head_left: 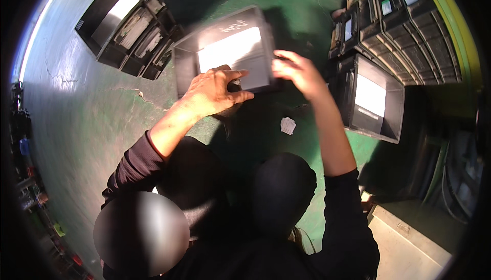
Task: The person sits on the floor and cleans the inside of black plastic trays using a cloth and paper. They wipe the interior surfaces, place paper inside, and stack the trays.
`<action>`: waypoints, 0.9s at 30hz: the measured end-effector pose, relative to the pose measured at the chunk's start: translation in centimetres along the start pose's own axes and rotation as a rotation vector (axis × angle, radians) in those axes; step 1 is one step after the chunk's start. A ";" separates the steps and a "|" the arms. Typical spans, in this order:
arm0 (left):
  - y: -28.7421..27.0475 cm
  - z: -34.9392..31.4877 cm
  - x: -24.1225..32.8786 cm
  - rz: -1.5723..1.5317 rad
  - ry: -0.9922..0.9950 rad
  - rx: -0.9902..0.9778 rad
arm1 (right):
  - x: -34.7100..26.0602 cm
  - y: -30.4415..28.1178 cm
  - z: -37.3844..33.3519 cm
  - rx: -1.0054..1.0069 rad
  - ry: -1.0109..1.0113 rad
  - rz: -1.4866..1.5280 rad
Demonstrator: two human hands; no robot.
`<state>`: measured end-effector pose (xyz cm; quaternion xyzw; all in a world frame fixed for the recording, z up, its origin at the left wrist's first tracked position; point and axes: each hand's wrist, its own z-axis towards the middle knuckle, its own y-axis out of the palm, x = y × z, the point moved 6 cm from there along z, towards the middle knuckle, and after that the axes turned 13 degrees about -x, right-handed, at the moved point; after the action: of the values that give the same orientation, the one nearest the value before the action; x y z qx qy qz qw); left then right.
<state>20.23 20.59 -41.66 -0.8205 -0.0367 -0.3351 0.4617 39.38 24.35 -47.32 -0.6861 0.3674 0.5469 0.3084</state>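
Note:
In front of me on the green floor stands a dark grey plastic crate (pixel 223 27), tilted in view, with a bright white sheet or patch of light (pixel 225 49) inside. My left hand (pixel 212 91) reaches over its near side, thumb and fingers curled around a small dark thing (pixel 234 82) whose kind I cannot make out. Just off the crate's right wall is my right hand (pixel 299 71), its fingers apart and slightly blurred. Nothing shows in that hand. Part of the crate's near wall is hidden behind my left hand.
Stacked dark crates (pixel 123 21) holding papers or flat pieces stand at the far left. More black crates (pixel 404 29) line the right, with an open-topped crate (pixel 391 119) nearer. A crumpled white scrap (pixel 288 126) lies on the green floor (pixel 102 111). A beige box (pixel 404 244) sits lower right.

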 end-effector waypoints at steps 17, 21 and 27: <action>0.6 -2.1 1.0 0.241 0.116 -0.212 | 6.8 -0.6 3.6 0.254 -0.004 -0.141; 6.9 -0.5 0.3 0.367 0.186 -0.474 | 9.6 0.9 1.7 0.214 0.334 0.428; 10.6 1.4 -0.2 0.212 0.257 -0.629 | 17.0 0.8 -1.2 0.305 0.460 0.771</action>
<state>24.73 15.72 -50.04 -0.8729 0.2121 -0.3806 0.2197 41.61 20.06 -63.67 -0.5499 0.7303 0.3951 0.0906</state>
